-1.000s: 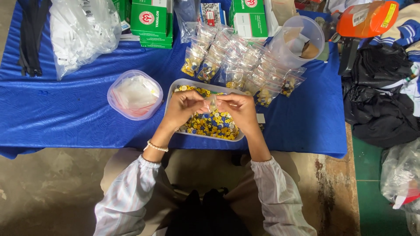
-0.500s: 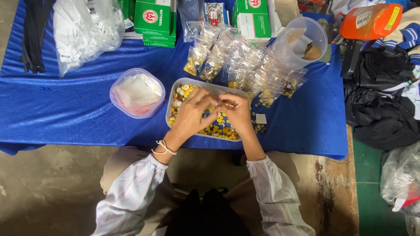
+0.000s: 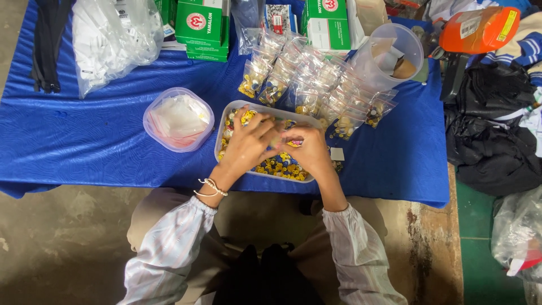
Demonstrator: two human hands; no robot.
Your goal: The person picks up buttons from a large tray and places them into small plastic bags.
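I note the tray (image 3: 226, 127) of beads (image 3: 279, 165) under both hands, left hand (image 3: 248, 144) and right hand (image 3: 305, 149) together, their grip unclear, many filled bags (image 3: 305, 79) beyond them, many beads left unbagged.

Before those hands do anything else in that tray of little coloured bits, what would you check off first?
1. Tray lies flat on the blue cloth: ok.
2. Left hand and right hand are both over the tray, close together: ok.
3. Small yellow and blue pieces are inside the tray: ok.
4. What the fingers pinch between them: cannot tell, hidden.
5. Filled small bags lie heaped beyond the tray, apart from the hands: ok.
6. Round lidded tub beside the tray is closed: ok.
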